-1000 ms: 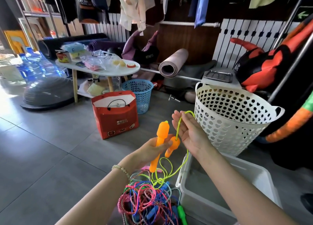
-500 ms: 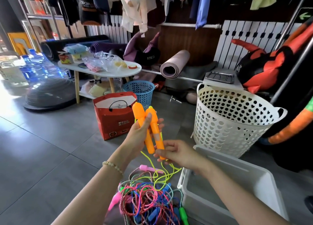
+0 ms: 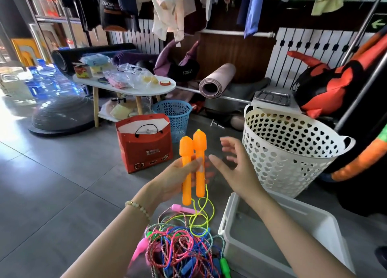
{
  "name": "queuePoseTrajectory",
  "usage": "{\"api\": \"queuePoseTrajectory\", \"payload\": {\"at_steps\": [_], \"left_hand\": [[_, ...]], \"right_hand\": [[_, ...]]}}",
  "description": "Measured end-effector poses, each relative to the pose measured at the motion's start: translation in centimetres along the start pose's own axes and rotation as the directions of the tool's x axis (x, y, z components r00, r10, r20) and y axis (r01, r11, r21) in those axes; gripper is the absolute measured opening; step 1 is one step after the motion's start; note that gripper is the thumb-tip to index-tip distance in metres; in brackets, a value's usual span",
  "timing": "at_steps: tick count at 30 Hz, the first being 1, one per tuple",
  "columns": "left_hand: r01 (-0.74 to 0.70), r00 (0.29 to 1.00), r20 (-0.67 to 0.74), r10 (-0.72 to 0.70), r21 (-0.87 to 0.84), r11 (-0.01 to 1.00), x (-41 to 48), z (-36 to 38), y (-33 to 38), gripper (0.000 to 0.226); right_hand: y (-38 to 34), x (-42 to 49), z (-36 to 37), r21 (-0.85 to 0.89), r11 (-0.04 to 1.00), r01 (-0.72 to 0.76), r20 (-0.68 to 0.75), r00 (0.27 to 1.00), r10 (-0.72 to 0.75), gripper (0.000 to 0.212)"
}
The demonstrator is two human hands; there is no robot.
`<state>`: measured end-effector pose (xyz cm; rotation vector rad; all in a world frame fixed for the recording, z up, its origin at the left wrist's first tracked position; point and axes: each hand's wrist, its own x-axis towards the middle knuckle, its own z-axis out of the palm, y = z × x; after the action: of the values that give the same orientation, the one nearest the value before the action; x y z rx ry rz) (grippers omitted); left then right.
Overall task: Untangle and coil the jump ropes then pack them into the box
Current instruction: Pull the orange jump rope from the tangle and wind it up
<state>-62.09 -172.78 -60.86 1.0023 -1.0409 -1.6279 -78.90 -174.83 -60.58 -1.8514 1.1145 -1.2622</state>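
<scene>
Gripping both orange handles (image 3: 193, 164) upright together, the left hand (image 3: 174, 180) lets their yellow rope (image 3: 207, 209) hang to the tangled pile (image 3: 182, 250) beneath; right hand (image 3: 235, 169) spread wide, holding nothing, just beside them, above the box (image 3: 227, 217)

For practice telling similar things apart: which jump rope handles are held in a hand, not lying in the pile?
The orange handles, gripped upright in the left hand; the pink handle and green handle lie in the pile.
</scene>
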Motion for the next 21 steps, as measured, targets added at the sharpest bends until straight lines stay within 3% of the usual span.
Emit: {"api": "queuePoseTrajectory", "payload": {"at_steps": [3, 6, 12, 16, 21], "left_hand": [[0.096, 0.984, 0.147, -0.1, 0.033, 0.995, -0.5, 1.4, -0.5, 0.019], [0.15, 0.96, 0.214, -0.18, 0.152, 0.977, -0.9, 2.1, -0.6, 0.016], [0.212, 0.929, 0.281, -0.239, 0.125, 0.969, -1.3, 1.7, 0.0, 0.014], [0.245, 0.873, 0.409, -0.264, 0.1, 0.964, -1.5, 1.3, 0.7, 0.017], [0.221, 0.878, 0.392, -0.276, 0.18, 0.959, -1.7, 0.8, 1.0, 0.01]], "right_hand": [[-0.6, 0.7, -0.2, 0.065, 0.996, 0.062, 0.111, 0.991, -0.069, 0.064], [-0.4, 0.8, -0.2, 0.04, 0.997, 0.062, 0.242, 0.968, -0.069, 0.058], [-0.6, 0.9, -0.2, 0.063, 0.997, 0.037, 0.223, 0.973, -0.05, 0.054], [-1.2, 1.0, -0.2, 0.123, 0.992, -0.007, 0.244, 0.969, -0.023, 0.059], [-1.5, 1.0, 0.2, 0.074, 0.997, -0.014, 0.264, 0.964, -0.006, 0.054]]}}
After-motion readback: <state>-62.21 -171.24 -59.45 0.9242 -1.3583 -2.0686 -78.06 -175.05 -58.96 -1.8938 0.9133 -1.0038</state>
